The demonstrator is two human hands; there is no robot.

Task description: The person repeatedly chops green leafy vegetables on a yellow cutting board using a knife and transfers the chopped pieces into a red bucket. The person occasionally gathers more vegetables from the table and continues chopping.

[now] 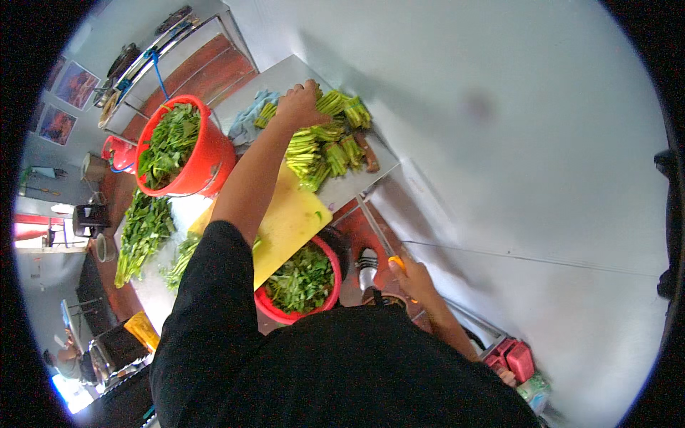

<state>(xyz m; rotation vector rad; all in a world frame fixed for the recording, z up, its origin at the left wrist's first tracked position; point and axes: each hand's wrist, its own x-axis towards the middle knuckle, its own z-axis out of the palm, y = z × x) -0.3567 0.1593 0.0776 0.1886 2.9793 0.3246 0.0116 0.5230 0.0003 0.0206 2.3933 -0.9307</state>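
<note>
Over tied bundles of green leafy-vegetable stems (303, 152) on the metal table reaches my left hand (302, 104). Its fingers and thumb touch the upper bundles; whether they grip one is hidden. My right hand (415, 281) is closed around the orange handle of a knife (397, 261), low beside the table. The long blade points up and left toward the table's edge. A yellow cutting board (299, 211) lies nearer me, with a small green scrap on it. Beneath its edge stands a red tub (337, 278) of cut greens. A brown wooden handle (368, 155) lies right of the bundles.
A red bucket (217, 160) full of leafy greens stands on the table, left of my left forearm. Long leafy stems (144, 235) lie below it. A blue cloth (251, 117) is beside the bundles. A pale wall (481, 160) rises closely on the right; a shelf rack (176, 53) stands upper left.
</note>
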